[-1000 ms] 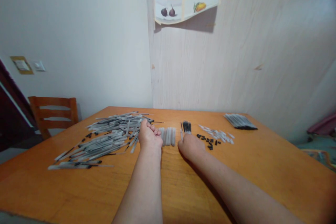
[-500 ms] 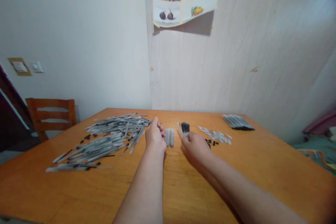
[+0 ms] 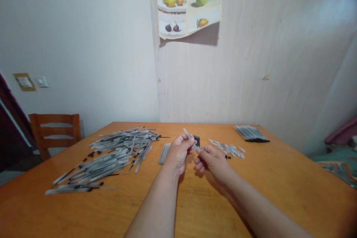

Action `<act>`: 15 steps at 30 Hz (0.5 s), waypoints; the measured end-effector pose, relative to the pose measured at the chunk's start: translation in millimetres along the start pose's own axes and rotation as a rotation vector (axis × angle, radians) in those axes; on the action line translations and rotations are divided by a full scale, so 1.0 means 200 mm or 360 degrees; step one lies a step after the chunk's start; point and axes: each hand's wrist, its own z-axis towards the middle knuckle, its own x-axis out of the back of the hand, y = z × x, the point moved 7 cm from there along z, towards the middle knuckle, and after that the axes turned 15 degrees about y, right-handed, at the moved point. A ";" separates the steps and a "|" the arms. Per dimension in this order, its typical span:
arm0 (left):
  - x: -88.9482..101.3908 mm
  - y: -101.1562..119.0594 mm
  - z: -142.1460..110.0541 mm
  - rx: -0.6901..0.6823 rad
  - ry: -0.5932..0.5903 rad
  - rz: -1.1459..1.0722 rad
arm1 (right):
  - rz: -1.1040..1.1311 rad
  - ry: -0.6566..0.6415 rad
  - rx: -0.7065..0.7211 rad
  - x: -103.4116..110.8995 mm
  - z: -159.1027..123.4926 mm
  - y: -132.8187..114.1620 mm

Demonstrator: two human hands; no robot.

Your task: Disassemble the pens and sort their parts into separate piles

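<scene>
My left hand point(image 3: 179, 155) is closed around a slim, whitish see-through pen barrel point(image 3: 186, 132), held tilted above the table. At the barrel's lower end, my right hand point(image 3: 213, 161) pinches with thumb and forefinger; its fingertips hide what sits there. Just left of my left hand lies a neat row of clear barrels point(image 3: 164, 154). Behind the hands, a dark row of thin black-ended pieces point(image 3: 197, 140) shows in part. Small whitish caps point(image 3: 230, 149) are scattered right of my right hand, with a few little black plugs point(image 3: 228, 157) near them.
A large loose pile of pen parts point(image 3: 108, 158) spreads over the left of the wooden table point(image 3: 195, 208). At the back right lies a tidy row of black-ended pens point(image 3: 252, 134). A wooden chair point(image 3: 55, 131) stands beyond the left edge; a wall backs the table.
My left hand has moved right, away from beside the barrel row, and now grips the barrel. My right hand has come to the barrel's lower end. The view has tilted up slightly.
</scene>
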 end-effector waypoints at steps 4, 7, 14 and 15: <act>-0.02 0.00 -0.01 0.0037 -0.0056 -0.0052 | 0.0384 0.0098 -0.0143 0.06 0.04 0.00; -0.05 0.00 -0.03 0.0046 -0.0106 -0.0061 | 0.0562 0.0121 -0.0172 0.10 0.07 -0.01; -0.07 -0.02 -0.06 0.0137 -0.0171 -0.0059 | 0.0691 0.0203 -0.0135 0.17 0.12 -0.01; -0.07 -0.03 -0.06 0.0158 -0.0178 -0.0066 | 0.0693 0.0227 -0.0126 0.18 0.13 -0.01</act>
